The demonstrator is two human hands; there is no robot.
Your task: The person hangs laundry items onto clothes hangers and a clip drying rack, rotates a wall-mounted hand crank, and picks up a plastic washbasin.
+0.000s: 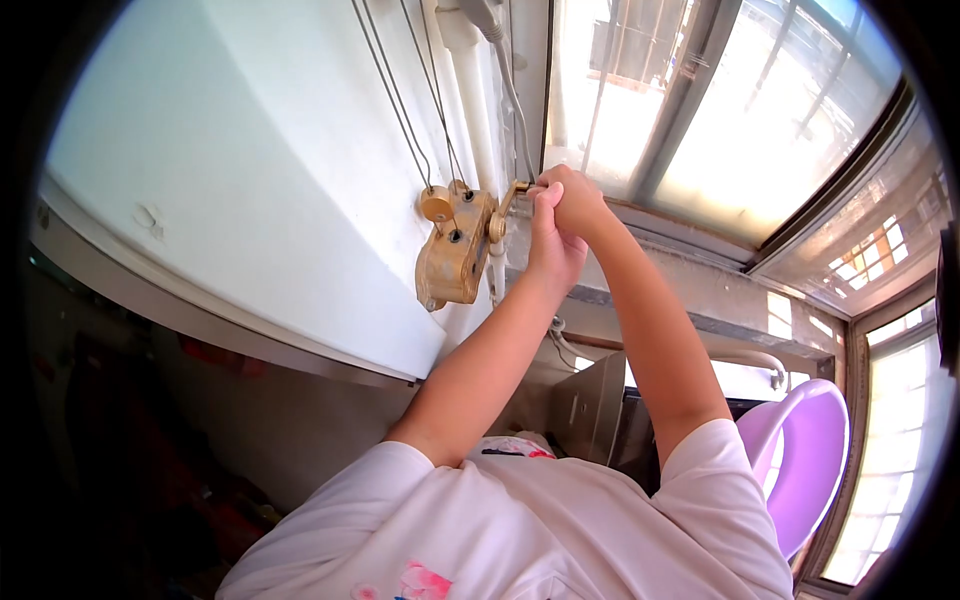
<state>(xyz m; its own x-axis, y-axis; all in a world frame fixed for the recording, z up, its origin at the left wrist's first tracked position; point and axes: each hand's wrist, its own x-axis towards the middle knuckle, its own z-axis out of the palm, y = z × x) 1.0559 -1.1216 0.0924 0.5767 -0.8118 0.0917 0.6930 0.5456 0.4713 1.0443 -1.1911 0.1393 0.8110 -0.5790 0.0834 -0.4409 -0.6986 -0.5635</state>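
Observation:
A gold-coloured hand-crank winch [458,250] is fixed to the white wall, with thin steel cables [392,95] running up from it. From its right side sticks out a crank handle [508,207]. Both my hands are closed together around the end of that handle. My right hand [574,200] lies on the upper right, its fingers wrapped over the grip. Just below and left of it, my left hand [556,245] is closed too, touching the right one. The grip itself is hidden inside my hands.
White pipes [468,90] and a grey cable run down the wall behind the winch. Sliding windows [665,110] stand behind my hands. A purple basin [812,465] is at the lower right, beside a dark cabinet [590,405].

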